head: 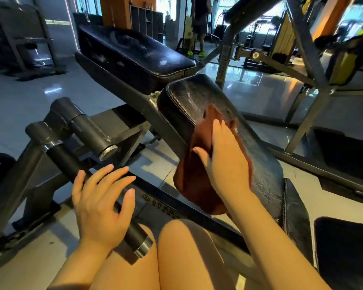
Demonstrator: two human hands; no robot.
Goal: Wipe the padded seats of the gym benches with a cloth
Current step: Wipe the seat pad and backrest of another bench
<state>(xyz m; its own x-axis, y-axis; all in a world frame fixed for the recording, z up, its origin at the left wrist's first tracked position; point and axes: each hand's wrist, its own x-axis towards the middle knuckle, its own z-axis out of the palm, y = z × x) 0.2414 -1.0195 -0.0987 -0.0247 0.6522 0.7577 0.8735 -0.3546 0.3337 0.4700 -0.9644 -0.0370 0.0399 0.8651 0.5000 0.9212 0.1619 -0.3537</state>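
1 hand [224,164] presses cloth [197,185] on seat [262,170]

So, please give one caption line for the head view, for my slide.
Right hand presses a brown cloth on the black padded seat; open left hand rests on a bar.

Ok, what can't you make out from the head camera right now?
- Seat pad under the cloth: hidden by the cloth and right hand.
- Bar under the left hand: contact unclear.
- Dark pad: cut off by the frame's right edge.
- Person in the background: small, blurred.
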